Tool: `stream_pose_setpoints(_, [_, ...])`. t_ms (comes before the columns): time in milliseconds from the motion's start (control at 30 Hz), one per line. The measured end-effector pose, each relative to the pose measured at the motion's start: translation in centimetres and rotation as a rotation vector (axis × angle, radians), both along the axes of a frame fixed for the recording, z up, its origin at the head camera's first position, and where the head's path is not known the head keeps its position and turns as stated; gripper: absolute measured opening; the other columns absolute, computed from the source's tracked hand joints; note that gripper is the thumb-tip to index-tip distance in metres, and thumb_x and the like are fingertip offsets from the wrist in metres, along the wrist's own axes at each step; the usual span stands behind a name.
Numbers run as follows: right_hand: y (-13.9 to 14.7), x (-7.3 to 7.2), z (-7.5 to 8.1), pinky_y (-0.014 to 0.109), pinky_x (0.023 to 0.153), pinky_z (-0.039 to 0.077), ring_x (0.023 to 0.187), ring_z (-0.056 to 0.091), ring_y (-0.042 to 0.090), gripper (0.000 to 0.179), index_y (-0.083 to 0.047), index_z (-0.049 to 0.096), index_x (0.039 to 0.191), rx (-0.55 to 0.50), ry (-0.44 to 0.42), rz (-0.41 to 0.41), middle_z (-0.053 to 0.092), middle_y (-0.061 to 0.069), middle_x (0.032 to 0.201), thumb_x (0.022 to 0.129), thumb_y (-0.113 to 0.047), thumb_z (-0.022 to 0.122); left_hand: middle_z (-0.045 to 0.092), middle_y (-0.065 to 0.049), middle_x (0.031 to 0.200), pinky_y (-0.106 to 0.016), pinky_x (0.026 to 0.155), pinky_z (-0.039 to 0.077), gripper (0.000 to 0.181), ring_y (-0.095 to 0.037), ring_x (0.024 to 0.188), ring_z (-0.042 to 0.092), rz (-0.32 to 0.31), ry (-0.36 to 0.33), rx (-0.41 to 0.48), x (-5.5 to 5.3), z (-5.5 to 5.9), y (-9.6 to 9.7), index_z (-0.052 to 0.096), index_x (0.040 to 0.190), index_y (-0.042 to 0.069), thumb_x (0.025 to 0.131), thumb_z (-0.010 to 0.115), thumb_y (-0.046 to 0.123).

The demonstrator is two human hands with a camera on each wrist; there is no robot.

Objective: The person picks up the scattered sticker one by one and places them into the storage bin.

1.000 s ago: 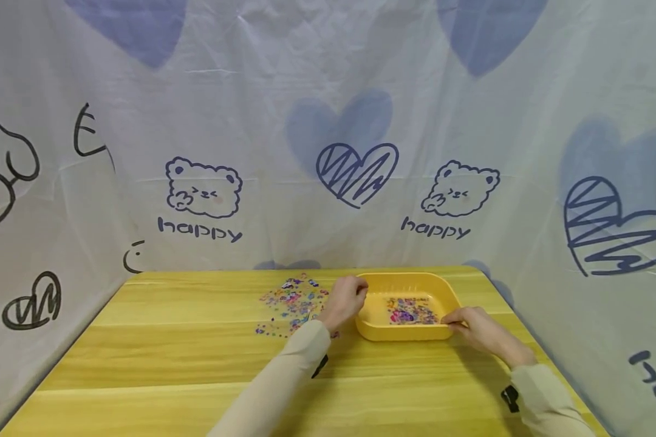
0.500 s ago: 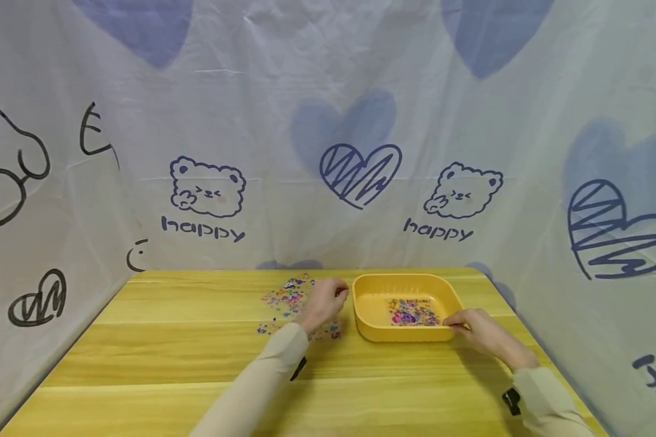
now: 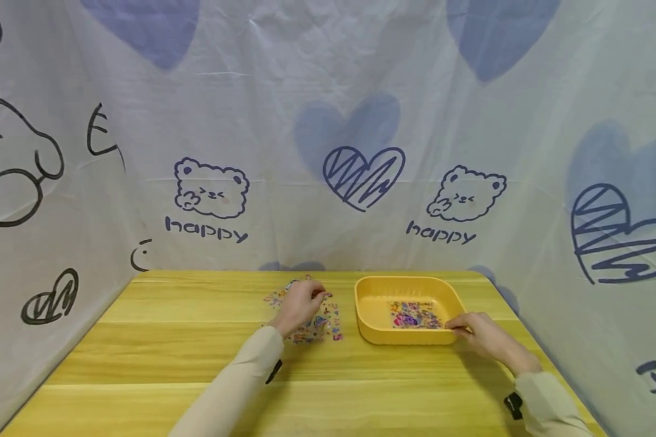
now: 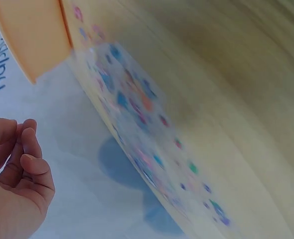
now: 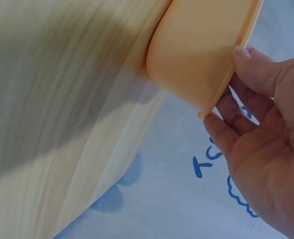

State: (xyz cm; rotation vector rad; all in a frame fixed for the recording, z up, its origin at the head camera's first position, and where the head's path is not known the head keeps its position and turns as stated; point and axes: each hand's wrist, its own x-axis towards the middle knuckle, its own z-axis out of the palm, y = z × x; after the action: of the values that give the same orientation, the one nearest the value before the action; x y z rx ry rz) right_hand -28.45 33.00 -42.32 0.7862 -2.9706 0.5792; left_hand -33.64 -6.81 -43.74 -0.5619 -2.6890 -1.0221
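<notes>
Over the table left of the tray hovers my left hand (image 3: 299,305); its fingers are loosely curled, and nothing shows between them in the left wrist view. Below and around it lie clear sheets (image 3: 322,321) with small colourful prints, which look like sticker sheets. A yellow plastic tray (image 3: 410,337) stands to their right, holding a similar printed sheet (image 3: 415,315) flat on its bottom. At the tray's near right corner my right hand (image 3: 483,334) pinches the rim, thumb on one side and fingers on the other, as the right wrist view confirms.
The wood-patterned table (image 3: 197,358) reaches back to a white curtain (image 3: 284,212) printed with blue hearts and bears. The same cloth hangs along the left and right sides. A dark device is strapped under each wrist.
My left hand has let go of the tray's left rim and moved left, over the printed sheets. The right hand stays on the tray rim. The view has shifted slightly.
</notes>
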Motion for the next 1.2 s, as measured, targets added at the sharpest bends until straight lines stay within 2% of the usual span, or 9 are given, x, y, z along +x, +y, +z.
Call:
stream_pose_setpoints(233, [0.0, 0.1, 0.1, 0.042, 0.081, 0.056, 0.095, 0.069, 0.031, 0.019, 0.001, 0.074, 0.106, -0.004, -0.005, 0.005, 0.074, 0.012, 0.102, 0.091, 0.001, 0.063, 0.073, -0.013, 0.098, -0.03, 0.068, 0.055, 0.018, -0.012, 0.073, 0.064, 0.049, -0.08, 0.037, -0.6, -0.6, -2.7, 0.074, 0.104, 0.003, 0.097, 0.058, 0.008])
stream_pose_setpoints(467, [0.0, 0.0, 0.1, 0.041, 0.08, 0.056, 0.096, 0.069, 0.032, 0.019, 0.001, 0.073, 0.107, -0.007, -0.027, 0.004, 0.074, 0.014, 0.104, 0.092, 0.0, 0.062, 0.073, -0.013, 0.101, -0.036, 0.076, 0.058, 0.018, -0.019, 0.084, 0.068, 0.15, -0.1, 0.027, -1.1, -0.6, -5.4, 0.072, 0.107, 0.001, 0.094, 0.061, 0.008])
stream_pose_setpoints(700, [0.0, 0.0, 0.0, 0.042, 0.081, 0.056, 0.095, 0.069, 0.032, 0.019, 0.001, 0.074, 0.106, -0.011, -0.022, -0.01, 0.074, 0.014, 0.104, 0.091, 0.001, 0.062, 0.073, -0.013, 0.099, -0.037, 0.076, 0.058, 0.019, -0.023, 0.085, 0.068, 0.193, -0.112, -0.008, -1.7, -0.9, -7.9, 0.072, 0.106, -0.002, 0.093, 0.062, 0.008])
stream_pose_setpoints(900, [0.1, 0.0, -0.2, 0.042, 0.081, 0.056, 0.095, 0.069, 0.031, 0.018, 0.001, 0.074, 0.105, -0.002, 0.007, -0.009, 0.075, 0.013, 0.102, 0.091, 0.001, 0.063, 0.072, -0.016, 0.101, -0.041, 0.079, 0.057, 0.018, -0.026, 0.087, 0.067, 0.258, -0.127, -0.052, -2.2, -1.0, -9.6, 0.072, 0.104, -0.002, 0.092, 0.064, 0.009])
stream_pose_setpoints(1100, [0.2, 0.0, -0.1, 0.04, 0.08, 0.057, 0.095, 0.069, 0.031, 0.018, 0.001, 0.074, 0.106, -0.012, -0.013, -0.003, 0.074, 0.013, 0.103, 0.091, 0.001, 0.063, 0.072, -0.018, 0.098, -0.038, 0.071, 0.055, 0.017, -0.023, 0.078, 0.064, 0.341, -0.212, -0.076, -2.8, -1.3, -10.5, 0.072, 0.1, -0.002, 0.091, 0.066, 0.011])
stream_pose_setpoints(1200, [0.2, -0.1, 0.0, 0.039, 0.079, 0.057, 0.094, 0.07, 0.03, 0.019, 0.001, 0.074, 0.106, -0.017, -0.024, -0.001, 0.074, 0.013, 0.103, 0.091, 0.001, 0.063, 0.071, -0.021, 0.1, -0.041, 0.073, 0.055, 0.021, -0.025, 0.077, 0.064, 0.353, -0.249, -0.112, -3.1, -1.7, -10.5, 0.071, 0.1, -0.004, 0.091, 0.068, 0.014])
